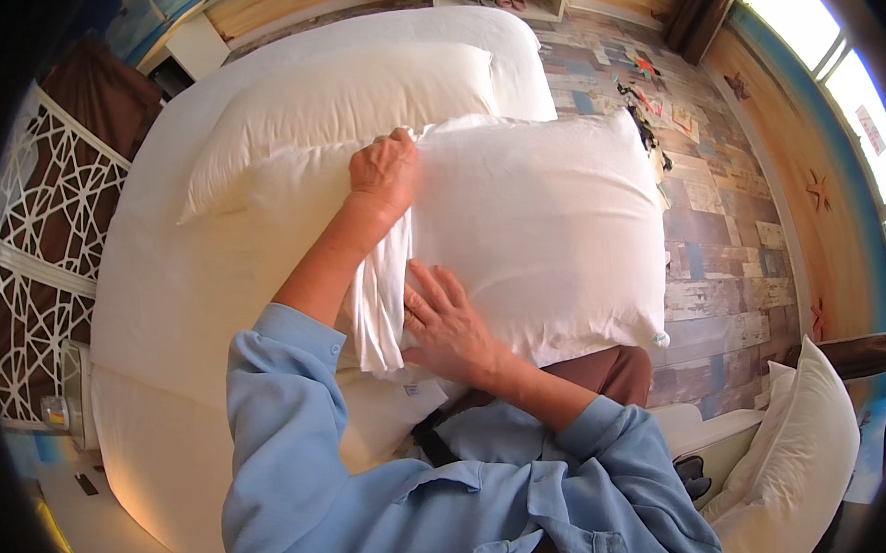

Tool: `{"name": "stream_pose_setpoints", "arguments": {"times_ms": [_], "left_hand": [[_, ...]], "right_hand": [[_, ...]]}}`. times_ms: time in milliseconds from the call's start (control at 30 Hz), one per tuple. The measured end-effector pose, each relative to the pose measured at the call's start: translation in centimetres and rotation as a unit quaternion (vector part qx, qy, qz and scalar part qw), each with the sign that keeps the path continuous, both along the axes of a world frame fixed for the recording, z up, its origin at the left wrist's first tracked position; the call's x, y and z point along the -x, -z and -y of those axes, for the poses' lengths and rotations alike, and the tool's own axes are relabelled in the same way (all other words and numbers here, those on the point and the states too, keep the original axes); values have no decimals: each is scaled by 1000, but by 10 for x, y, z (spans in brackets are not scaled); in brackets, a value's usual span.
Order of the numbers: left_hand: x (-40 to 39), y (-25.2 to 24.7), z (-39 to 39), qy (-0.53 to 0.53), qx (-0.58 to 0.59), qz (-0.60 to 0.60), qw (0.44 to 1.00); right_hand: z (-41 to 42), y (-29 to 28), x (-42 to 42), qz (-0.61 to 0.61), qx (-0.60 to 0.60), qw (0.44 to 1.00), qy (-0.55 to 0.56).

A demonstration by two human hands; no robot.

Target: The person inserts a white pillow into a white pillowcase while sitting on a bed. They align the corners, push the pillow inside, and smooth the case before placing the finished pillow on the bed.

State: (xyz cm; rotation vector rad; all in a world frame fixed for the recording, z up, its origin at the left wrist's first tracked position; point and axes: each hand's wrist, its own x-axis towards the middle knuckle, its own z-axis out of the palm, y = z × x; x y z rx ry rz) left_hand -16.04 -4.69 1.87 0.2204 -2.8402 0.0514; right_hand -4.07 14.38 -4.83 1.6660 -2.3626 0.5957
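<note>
A pillow lies crosswise in front of me, its right part inside a white pillowcase. The pillow's cream-coloured left end sticks out of the case's mouth. My left hand is closed in a fist on the far edge of that mouth. Gathered folds of the pillowcase hem run from there towards me. My right hand rests flat on the near side of the case, beside the folds, with its fingers spread. Part of the pillow's near edge, with a small tag, shows below the hem.
Underneath is a bed with a white sheet. A second pillow lies beyond. More pillows lean at the lower right. A white lattice screen stands left. Clutter lies on the patchwork floor. Shoes sit in a low shelf.
</note>
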Motion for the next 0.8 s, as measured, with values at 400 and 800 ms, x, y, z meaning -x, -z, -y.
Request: {"name": "stream_pose_setpoints", "arguments": {"times_ms": [400,800], "left_hand": [[-45,5,104,-147,-65,-40,986],[-82,-10,68,-133,16,-82,988]], "right_hand": [[-39,-50,54,24,106,991,76],[-14,19,-23,60,-68,990,-105]]}}
